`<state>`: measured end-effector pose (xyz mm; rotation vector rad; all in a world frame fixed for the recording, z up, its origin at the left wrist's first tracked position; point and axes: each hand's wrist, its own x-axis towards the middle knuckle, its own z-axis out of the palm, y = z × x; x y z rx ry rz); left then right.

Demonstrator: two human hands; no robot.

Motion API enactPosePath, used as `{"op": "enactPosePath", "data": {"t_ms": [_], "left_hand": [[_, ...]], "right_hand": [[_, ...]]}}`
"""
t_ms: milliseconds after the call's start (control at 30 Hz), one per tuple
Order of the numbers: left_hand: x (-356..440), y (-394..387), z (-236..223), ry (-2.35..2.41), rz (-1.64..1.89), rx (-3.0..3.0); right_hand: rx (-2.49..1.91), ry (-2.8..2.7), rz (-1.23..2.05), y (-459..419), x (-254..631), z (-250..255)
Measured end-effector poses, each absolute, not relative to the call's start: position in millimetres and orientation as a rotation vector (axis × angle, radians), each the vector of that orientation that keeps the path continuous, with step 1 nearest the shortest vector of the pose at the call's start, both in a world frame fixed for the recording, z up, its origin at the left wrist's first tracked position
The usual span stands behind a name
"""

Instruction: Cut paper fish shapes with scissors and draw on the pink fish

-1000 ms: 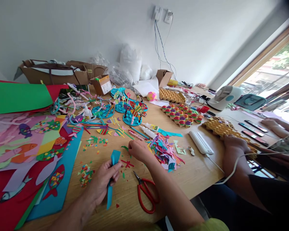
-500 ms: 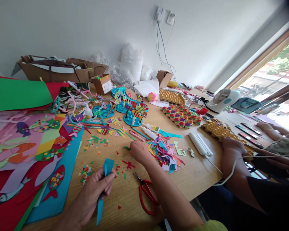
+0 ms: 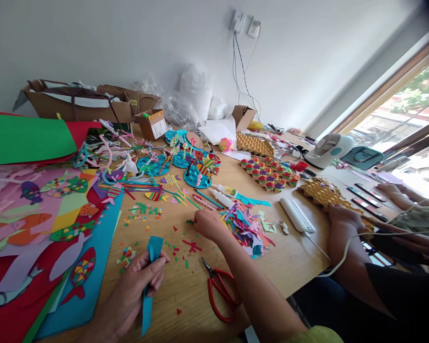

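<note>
My left hand (image 3: pixel 143 276) pinches a folded blue paper strip (image 3: pixel 155 248), whose tail hangs below the fingers. My right hand (image 3: pixel 208 223) is closed low over the table, its fingertips beside small green paper scraps (image 3: pixel 189 222); what it grips, if anything, is hidden. Between my hands lie red paper strips (image 3: pixel 192 246) and tiny red and green scraps. Red-handled scissors (image 3: pixel 221 290) rest by my right forearm with the tips pointing away. A heap of coloured paper cuttings (image 3: pixel 245 226) lies right of my right hand.
Coloured sheets with paper fish (image 3: pixel 80 271) cover the left. Blue decorated discs (image 3: pixel 196 178), glue bottles (image 3: pixel 222 198) and painted egg trays (image 3: pixel 270 174) stand farther back. At right, a co-worker's hand (image 3: pixel 343 216) rests at a plain egg tray (image 3: pixel 318 190); a white cable crosses there.
My left hand has shifted slightly left with the blue strip. My right hand has stayed nearly in place by the green scraps, and the view has tilted a little.
</note>
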<state>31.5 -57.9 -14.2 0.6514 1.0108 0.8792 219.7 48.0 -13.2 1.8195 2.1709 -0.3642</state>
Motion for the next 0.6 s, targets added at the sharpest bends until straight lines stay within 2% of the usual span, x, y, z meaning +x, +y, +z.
{"op": "enactPosePath", "data": {"t_ms": [367, 600], "left_hand": [[28, -61, -20, 0.994, 0.904, 0.653], [29, -60, -18, 0.93, 0.916, 0.592]], "right_hand": [[1.952, 2.269, -0.427, 47, 236, 10], [1.873, 2.407, -0.458, 54, 224, 16]]}}
